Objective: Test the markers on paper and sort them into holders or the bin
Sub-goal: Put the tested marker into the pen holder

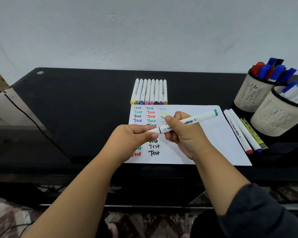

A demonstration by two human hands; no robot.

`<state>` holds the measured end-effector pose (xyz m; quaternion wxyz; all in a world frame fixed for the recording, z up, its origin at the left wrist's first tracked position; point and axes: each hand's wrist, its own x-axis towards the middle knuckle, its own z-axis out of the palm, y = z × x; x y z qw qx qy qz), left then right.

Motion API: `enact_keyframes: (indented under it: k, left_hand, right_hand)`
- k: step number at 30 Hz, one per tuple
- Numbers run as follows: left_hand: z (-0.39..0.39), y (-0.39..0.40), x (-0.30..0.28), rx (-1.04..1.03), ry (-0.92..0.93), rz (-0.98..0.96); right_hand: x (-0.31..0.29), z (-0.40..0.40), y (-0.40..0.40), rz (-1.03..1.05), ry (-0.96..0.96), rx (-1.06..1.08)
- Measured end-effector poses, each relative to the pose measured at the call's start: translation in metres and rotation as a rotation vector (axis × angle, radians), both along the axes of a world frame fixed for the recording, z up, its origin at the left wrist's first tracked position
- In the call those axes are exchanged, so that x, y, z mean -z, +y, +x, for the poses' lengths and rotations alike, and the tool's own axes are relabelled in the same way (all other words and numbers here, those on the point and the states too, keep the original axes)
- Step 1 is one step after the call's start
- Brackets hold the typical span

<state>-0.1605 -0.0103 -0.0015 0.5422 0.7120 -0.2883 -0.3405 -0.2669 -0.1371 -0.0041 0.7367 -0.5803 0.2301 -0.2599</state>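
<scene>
Black desk (pixel 93 103), smooth cylindrical marker (pixel 187 121)

I sit facing a plain, pale grey-white wall (pixel 144 31) with small scuffs, my black desk (pixel 76 103) pushed against it, a dark cable (pixel 33 122) trailing over its left side, and a patterned rug (pixel 10 219) on the floor beneath.

Soft, even light; wide-angle bending at edges; slight softness throughout.
</scene>
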Motion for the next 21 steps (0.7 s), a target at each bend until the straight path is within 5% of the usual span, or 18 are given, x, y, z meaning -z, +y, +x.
enact_keyframes:
  k: [7, 17, 21]
  left_hand:
    - [0.000, 0.001, -0.003, -0.005, 0.014, 0.018]
    - [-0.022, 0.002, -0.021, -0.101, -0.068, 0.049]
    - [-0.023, 0.007, -0.032, -0.080, -0.104, 0.098]
  right_hand:
    - [-0.003, 0.002, 0.005, 0.020, 0.025, -0.007]
    - [-0.017, -0.008, 0.012, 0.183, 0.028, 0.311]
    - [-0.021, -0.023, 0.017, -0.297, 0.183, 0.393]
